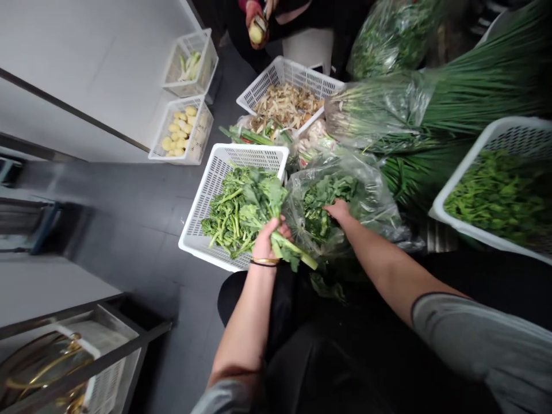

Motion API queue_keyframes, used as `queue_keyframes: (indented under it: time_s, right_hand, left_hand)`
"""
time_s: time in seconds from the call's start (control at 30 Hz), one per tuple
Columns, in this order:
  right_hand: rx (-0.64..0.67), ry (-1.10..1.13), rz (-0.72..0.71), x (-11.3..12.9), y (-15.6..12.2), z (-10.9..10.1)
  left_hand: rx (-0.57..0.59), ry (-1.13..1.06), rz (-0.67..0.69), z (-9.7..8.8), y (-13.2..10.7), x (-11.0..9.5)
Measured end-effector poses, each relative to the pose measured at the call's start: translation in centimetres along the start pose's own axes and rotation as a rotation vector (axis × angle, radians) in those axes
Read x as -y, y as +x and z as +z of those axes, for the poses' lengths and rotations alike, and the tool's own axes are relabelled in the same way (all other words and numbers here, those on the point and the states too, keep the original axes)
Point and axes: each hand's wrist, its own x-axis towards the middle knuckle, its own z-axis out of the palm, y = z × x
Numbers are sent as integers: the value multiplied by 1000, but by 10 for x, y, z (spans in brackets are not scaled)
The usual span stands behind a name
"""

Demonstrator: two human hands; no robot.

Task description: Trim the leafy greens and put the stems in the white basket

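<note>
My left hand (271,237) is closed round a leafy stalk of broccolini (297,253), its cut end pointing down to the right. Below and left of it, a white slotted basket (196,230) holds trimmed broccolini (230,213) with few leaves. My right hand (338,210) reaches into an open clear plastic bag (375,195) of leafy broccolini (332,188). Its fingers bend in among the greens and look closed on a stem there, partly hidden by leaves.
Behind stands a basket of peelings (287,106); a co-worker's hand (254,12) holds a partly peeled potato (257,32). Potatoes (179,132) fill a basket at the left wall. Bagged green stalks (466,86) and a basket of leafy greens (495,195) crowd the right.
</note>
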Motion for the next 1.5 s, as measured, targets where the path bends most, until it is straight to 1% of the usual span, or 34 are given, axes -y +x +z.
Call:
queue_keyframes:
  time_s: [0.07,0.1,0.2,0.27,0.33,0.4,0.47,0.5,0.57,0.63,0.67,0.77,0.83,0.87,0.93,1.0,1.03,1.07,1.1,1.13,1.17,1.2,1.23,1.27,1.33,1.37,1.43,1.5]
  right_hand:
    - [-55,32,-50,2,-11,-9]
    - [-84,42,-75,3,-18,-16]
    - [-158,69,-145,1,-46,-50]
    - [-155,161,-196,1,-72,-76]
    - [-96,307,-290,3,-103,-100]
    - [29,425,-425,8,-139,-118]
    - [187,467,-562,12,-172,-127]
    - [241,485,-627,13,-187,-129]
    - [272,519,-773,13,-211,-126]
    - [263,533,-901,11,-229,-116]
    - [275,521,-940,9,-236,-109]
    - [355,464,-976,7,-254,-80]
    - [370,442,-1012,5,-261,-64]
    - [381,426,-1023,2,-262,-60]
    - [427,388,-996,-11,-261,-62]
    - [479,415,-914,-30,-257,-76]
    - [478,486,-866,-39,-254,-84]
    - [441,599,-820,-45,-253,-92]
    - [373,738,-776,-47,-252,-98]
    - [289,883,-734,-45,-253,-102]
    - [204,1011,-697,-38,-254,-103]
    - [145,1100,-671,-27,-256,-100]
    - [131,1130,-658,-14,-258,-95]
    - [162,1106,-652,0,-260,-87]
    - [289,972,-641,24,-262,-71]
    - [356,902,-630,32,-262,-64]
    - [433,822,-609,36,-259,-56]
    - [408,768,-620,28,-252,-56]
  left_hand:
    - [10,24,-97,-3,1,15]
    - [25,31,-113,-3,5,19]
    - [62,19,-89,6,19,22]
    - [83,13,-60,14,24,22]
    - [122,18,-19,25,21,25]
    - [187,39,14,35,9,30]
    - [257,75,28,44,-12,38]
    - [284,92,40,47,-23,41]
    - [302,108,99,51,-46,46]
    - [263,122,182,54,-63,46]
    - [229,135,220,55,-69,44]
    - [141,194,308,57,-81,37]
    - [130,223,367,54,-86,30]
    - [126,235,395,51,-88,26]
    - [85,243,469,38,-94,13]
    - [20,204,564,18,-101,-3]
    - [1,167,607,8,-103,-10]
    - [-5,127,633,0,-105,-14]
    - [-2,93,636,-7,-105,-15]
    - [4,75,611,-10,-103,-12]
    - [11,72,566,-10,-100,-4]
    - [19,84,511,-6,-95,7]
    - [30,107,452,0,-89,21]
    - [47,133,399,7,-83,37]
    - [74,201,290,20,-72,65]
    - [74,226,242,25,-68,76]
    - [42,230,194,29,-63,86]
    - [1,175,208,27,-62,82]
